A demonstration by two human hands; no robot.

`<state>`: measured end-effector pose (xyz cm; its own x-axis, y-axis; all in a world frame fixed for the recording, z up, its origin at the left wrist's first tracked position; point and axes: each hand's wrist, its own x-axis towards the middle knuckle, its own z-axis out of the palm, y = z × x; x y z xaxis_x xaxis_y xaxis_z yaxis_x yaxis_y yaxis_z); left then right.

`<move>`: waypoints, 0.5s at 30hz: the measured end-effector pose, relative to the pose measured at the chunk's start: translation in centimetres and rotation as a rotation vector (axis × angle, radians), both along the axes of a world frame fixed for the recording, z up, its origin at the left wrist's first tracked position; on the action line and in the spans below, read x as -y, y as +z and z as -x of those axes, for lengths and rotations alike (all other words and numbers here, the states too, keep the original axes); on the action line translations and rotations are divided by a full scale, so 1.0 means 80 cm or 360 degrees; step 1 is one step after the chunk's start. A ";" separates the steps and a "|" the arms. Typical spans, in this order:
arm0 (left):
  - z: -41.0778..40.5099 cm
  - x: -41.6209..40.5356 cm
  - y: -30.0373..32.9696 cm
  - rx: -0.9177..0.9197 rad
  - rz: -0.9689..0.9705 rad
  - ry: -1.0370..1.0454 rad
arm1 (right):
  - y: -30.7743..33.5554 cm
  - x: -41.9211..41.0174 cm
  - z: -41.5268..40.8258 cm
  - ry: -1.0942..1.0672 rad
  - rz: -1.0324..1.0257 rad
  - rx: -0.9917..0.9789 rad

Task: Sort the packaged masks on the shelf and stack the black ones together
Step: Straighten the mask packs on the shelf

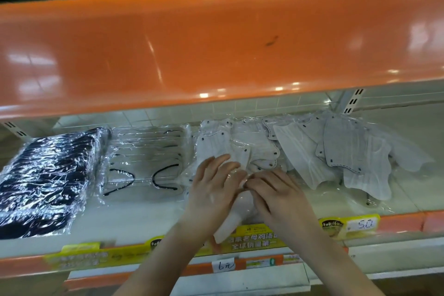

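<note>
Masks in clear packets fill the shelf (134,221). At its middle, the left hand (213,190) lies with straight fingers on a white packet (236,214), while the right hand (276,193) curls onto the same packet's top edge. Left of the hands sits 1 clear-packet pile (146,158), then the black stack (48,180) at far left; grey masks (336,154) sprawl right. Risk, as I judge it: slick film may let the packet slide off the front edge.

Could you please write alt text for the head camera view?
A person's left hand and right hand handle a clear-wrapped white mask packet on a white shelf, between a stack of black packaged masks and loose grey packaged masks.
</note>
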<state>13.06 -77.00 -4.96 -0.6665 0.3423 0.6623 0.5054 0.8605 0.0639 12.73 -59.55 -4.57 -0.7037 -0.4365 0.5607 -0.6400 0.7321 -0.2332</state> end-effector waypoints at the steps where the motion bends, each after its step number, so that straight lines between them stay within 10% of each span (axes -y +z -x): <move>1: -0.003 0.011 0.001 0.0026 0.0011 0.0067 | 0.002 0.006 0.000 0.0015 -0.0007 -0.0040; 15: -0.047 0.152 -0.004 -0.0160 -0.0181 0.0696 | -0.017 0.133 -0.016 0.0241 -0.0030 -0.0082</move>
<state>16.80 -89.14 -5.29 -0.6625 -0.0353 0.7483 0.1052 0.9846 0.1395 13.99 -70.16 -5.95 -0.5992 -0.5462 0.5853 -0.7544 0.6300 -0.1843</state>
